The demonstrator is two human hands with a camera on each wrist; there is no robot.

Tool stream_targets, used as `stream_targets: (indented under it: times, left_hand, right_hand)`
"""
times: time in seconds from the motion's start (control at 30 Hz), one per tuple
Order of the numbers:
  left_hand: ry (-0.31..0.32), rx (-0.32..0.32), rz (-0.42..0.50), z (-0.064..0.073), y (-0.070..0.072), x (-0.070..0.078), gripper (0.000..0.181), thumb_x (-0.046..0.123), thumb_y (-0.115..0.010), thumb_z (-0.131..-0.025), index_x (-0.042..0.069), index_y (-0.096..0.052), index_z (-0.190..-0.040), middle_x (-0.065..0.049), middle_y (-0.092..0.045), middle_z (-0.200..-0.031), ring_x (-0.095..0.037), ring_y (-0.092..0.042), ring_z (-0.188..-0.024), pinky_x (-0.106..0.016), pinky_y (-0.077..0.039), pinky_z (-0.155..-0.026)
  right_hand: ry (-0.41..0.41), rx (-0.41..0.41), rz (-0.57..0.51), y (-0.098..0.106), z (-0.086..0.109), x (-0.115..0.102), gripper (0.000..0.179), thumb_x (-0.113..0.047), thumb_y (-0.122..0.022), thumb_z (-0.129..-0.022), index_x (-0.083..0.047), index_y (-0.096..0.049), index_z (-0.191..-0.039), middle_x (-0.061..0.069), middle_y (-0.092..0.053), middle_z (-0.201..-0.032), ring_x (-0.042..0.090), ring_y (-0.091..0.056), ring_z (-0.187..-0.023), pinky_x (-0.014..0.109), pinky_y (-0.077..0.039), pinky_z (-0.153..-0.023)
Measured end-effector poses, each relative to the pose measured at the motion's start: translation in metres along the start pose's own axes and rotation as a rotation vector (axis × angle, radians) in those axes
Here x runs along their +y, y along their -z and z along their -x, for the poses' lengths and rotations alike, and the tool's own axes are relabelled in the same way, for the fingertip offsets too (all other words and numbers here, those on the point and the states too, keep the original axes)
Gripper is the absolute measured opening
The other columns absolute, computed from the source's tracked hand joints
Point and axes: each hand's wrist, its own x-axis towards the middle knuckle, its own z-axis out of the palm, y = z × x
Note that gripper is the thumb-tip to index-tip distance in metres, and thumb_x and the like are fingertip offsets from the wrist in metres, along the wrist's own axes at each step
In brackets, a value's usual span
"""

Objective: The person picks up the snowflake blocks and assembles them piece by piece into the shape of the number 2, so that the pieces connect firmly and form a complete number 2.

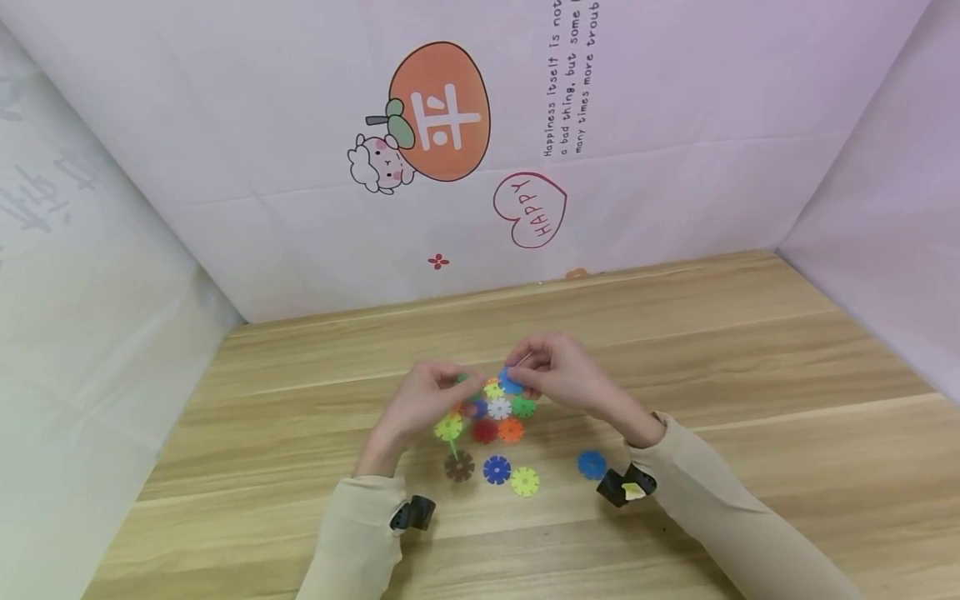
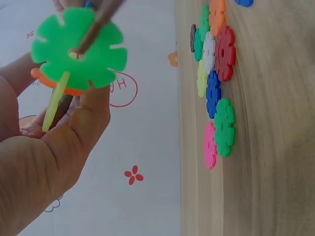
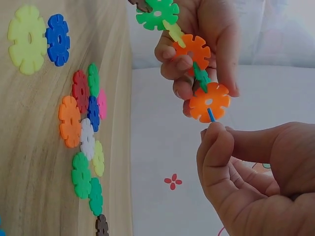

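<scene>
Chain of notched plastic discs (image 1: pixel 448 427) hangs, slanting, from the left hand (image 1: pixel 423 400), just above the wood-grain table (image 1: pixel 247 467), at the left of the loose pieces. That hand's beige sleeve (image 1: pixel 348 542) comes in from the lower left. Its fingers are curled and grip the chain near its upper end; a brown disc (image 1: pixel 459 467) forms the lower end, and in the right wrist view an orange disc (image 3: pixel 210 102) forms the other. Next come flat discs grouped close together on the table, among them a red disc (image 1: pixel 485 431), a white disc (image 1: pixel 499 407) and a green disc (image 1: pixel 523 407); nearer the person, a dark blue disc (image 1: pixel 497 469) lies just beside a yellow disc (image 1: pixel 525 482). Above the group, the right hand (image 1: pixel 561 373) pinches a blue disc (image 1: pixel 508 382) between thumb and fingers, its edge at the orange disc's rim; whether it sits in a slot, I cannot tell. Farther right, near the right cuff, lies a light blue disc (image 1: pixel 592 465).
</scene>
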Motion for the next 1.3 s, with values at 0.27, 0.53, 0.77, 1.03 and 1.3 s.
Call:
stream_targets:
  times: [0.27,0.53,0.77,1.03,1.3]
  left_hand:
    - [-0.021,-0.001,-0.001,0.0010,-0.0007,0.0008,0.031,0.024,-0.064,-0.093,-0.002,-0.069,-0.108,-0.013,-0.071,-0.095,-0.025,-0.067,-0.077,-0.032,-0.053,-0.078]
    - [-0.019,0.006,0.017,-0.0016,-0.0036,-0.0010,0.027,0.023,-0.063,-0.094,-0.001,-0.071,-0.105,-0.017,-0.069,-0.100,-0.032,-0.067,-0.087,-0.033,-0.055,-0.079]
    - [-0.003,0.013,0.019,-0.0019,-0.0086,-0.0008,0.025,0.021,-0.062,-0.094,0.000,-0.071,-0.104,-0.018,-0.070,-0.096,-0.031,-0.069,-0.083,-0.028,-0.052,-0.069]
    - [-0.018,0.009,-0.008,-0.0005,-0.0100,0.0015,0.021,0.020,-0.063,-0.094,0.003,-0.073,-0.099,-0.016,-0.070,-0.093,-0.028,-0.067,-0.075,-0.020,-0.041,-0.052]
    - [-0.072,-0.054,-0.046,0.0018,-0.0058,0.0040,0.029,0.026,-0.063,-0.093,0.004,-0.069,-0.111,-0.015,-0.070,-0.103,-0.034,-0.068,-0.089,-0.039,-0.054,-0.081]
  right_hand:
    - [-0.008,0.009,-0.050,-0.0011,0.0001,-0.0002,0.011,-0.001,-0.061,-0.092,0.005,-0.066,-0.099,0.010,-0.067,-0.080,0.024,-0.064,-0.067,0.028,-0.055,-0.060]
    - [-0.032,0.069,-0.077,-0.0075,0.0004,-0.0011,0.009,0.003,-0.061,-0.090,0.007,-0.067,-0.097,0.011,-0.068,-0.080,0.023,-0.064,-0.066,0.032,-0.057,-0.060]
    - [-0.063,0.125,-0.115,-0.0104,0.0014,-0.0030,0.010,0.004,-0.061,-0.089,0.009,-0.067,-0.097,0.012,-0.067,-0.079,0.018,-0.062,-0.062,0.026,-0.055,-0.056]
    - [-0.010,0.087,-0.040,-0.0076,0.0001,-0.0022,0.007,0.003,-0.063,-0.089,0.005,-0.068,-0.092,0.010,-0.068,-0.077,0.024,-0.063,-0.062,0.029,-0.055,-0.055]
    - [0.012,0.043,-0.043,-0.0026,-0.0002,-0.0016,0.011,0.000,-0.061,-0.091,0.004,-0.069,-0.097,0.010,-0.069,-0.080,0.031,-0.063,-0.066,0.026,-0.054,-0.056]
